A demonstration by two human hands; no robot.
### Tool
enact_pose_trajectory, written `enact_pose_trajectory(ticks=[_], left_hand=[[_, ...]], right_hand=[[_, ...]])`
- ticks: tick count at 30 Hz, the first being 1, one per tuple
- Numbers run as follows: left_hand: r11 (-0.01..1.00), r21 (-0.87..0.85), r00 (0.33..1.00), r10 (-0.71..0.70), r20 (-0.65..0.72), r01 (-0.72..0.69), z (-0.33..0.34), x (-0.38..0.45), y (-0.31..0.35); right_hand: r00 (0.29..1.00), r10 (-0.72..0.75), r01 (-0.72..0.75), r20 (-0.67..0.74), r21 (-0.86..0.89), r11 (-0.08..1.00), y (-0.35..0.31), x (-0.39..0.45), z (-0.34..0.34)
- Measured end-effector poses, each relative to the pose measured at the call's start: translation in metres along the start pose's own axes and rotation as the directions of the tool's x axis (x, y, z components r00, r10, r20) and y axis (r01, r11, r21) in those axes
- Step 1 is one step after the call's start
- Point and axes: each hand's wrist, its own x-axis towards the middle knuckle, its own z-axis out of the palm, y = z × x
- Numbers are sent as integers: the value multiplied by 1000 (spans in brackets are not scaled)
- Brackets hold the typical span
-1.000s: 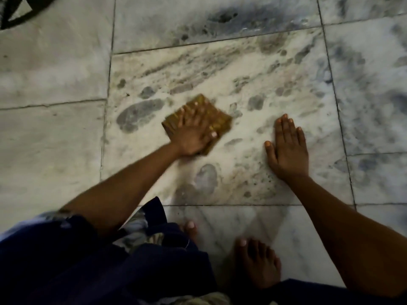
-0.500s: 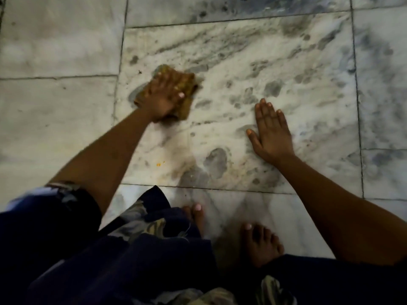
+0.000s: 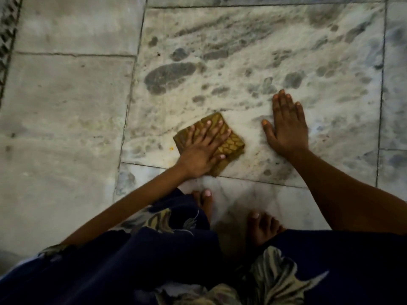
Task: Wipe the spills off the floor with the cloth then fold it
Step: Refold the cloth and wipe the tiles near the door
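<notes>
A folded mustard-yellow patterned cloth (image 3: 233, 145) lies flat on the marble floor tile (image 3: 242, 62), near the tile's front edge. My left hand (image 3: 202, 148) presses down on it with straight, spread fingers. To the right of the cloth, my right hand (image 3: 286, 126) rests flat on the same tile, fingers straight and together, a short gap away from the cloth. A small orange speck (image 3: 172, 148) sits on the floor just left of the cloth. Pale smears show on the tile around the cloth.
My two bare feet (image 3: 262, 227) stand on the tile just behind the cloth. Dark patterned clothing (image 3: 154, 260) fills the bottom of the view. A dark patterned edge (image 3: 8, 40) runs along the far left. Grout lines divide the grey-veined marble tiles.
My left hand has dragged the cloth from the tile's far left back toward my feet and rightward, nearer my right hand. The right hand has stayed planted on the floor.
</notes>
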Motion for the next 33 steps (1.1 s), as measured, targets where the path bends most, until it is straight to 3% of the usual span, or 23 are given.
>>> enact_pose_trajectory(ticks=[3, 6, 11, 14, 16, 20, 22, 24, 27, 29, 31, 33], left_hand=[[977, -27, 977, -211, -20, 210, -15, 7, -51], [881, -103, 885, -465, -17, 462, -32, 7, -107], [781, -176, 773, -622, -123, 600, -21, -34, -101], [765, -187, 755, -641, -139, 616, -3, -49, -47], [820, -148, 815, -569, -108, 553, 8, -45, -9], [971, -35, 967, -239, -87, 236, 7, -17, 19], [994, 33, 992, -102, -77, 105, -5, 0, -11], [972, 39, 970, -227, -83, 231, -18, 12, -58], [825, -83, 818, -565, -107, 559, -31, -2, -120], [769, -146, 761, -638, -113, 623, -30, -31, -120], [783, -123, 772, -622, -132, 610, -14, -52, -82], [852, -52, 846, -524, -103, 521, 6, -56, -35]], right_hand=[[1000, -5, 5, 13, 4, 1000, 0, 0, 1], [1000, -10, 10, 17, -2, 1000, 1, -1, 2], [1000, -9, 9, 14, 10, 1000, 2, 0, 3], [1000, -12, 12, -2, 18, 1000, 2, 0, 3], [1000, -10, 11, -1, 23, 1000, 2, 0, 3], [1000, -14, 14, 1, 4, 1000, 3, 0, 4], [1000, -12, 12, 2, -5, 1000, 3, 1, 4], [1000, -10, 10, 14, -5, 1000, 2, 0, 3], [1000, -9, 9, 12, 1, 1000, 1, -1, -1], [1000, -16, 16, 9, 8, 1000, 0, 0, -1], [1000, -12, 11, 8, 14, 1000, 1, 0, 0], [1000, -14, 14, -3, 20, 1000, 1, 0, 1]])
